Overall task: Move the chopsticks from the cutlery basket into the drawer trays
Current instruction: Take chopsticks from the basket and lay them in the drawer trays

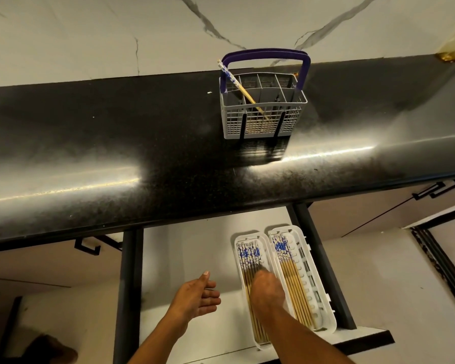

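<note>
Right hand [267, 290]: lowered into the left tray [237, 248], back of hand to the camera, fingertips on the chopsticks [248, 254] lying there. The fingers are blurred; whether they pinch a stick or merely press cannot be told.

Left hand [199, 296]: at 9 o'clock from the right hand, clear of the tray, over the white drawer floor [184, 248]. Palm turned inward, fingers relaxed and slightly curved, thumb up. It holds nothing.

Left tray: white, long, holding a row of chopsticks with blue-patterned ends toward 12 o'clock and bare wooden tips toward 6 o'clock.

Right tray [306, 261]: touching the left tray at its 3 o'clock side, holding a similar row [289, 269] laid the same way.

Drawer: pulled open beneath the black countertop [116, 132].

Cutlery basket [263, 119]: grey, with a purple handle [265, 52], standing on the countertop at 12 o'clock from the trays, well apart from both hands. One chopstick [237, 84] remains in it, tilted, patterned end up toward 11 o'clock.

Marble-patterned wall [90, 35] behind the countertop.
</note>
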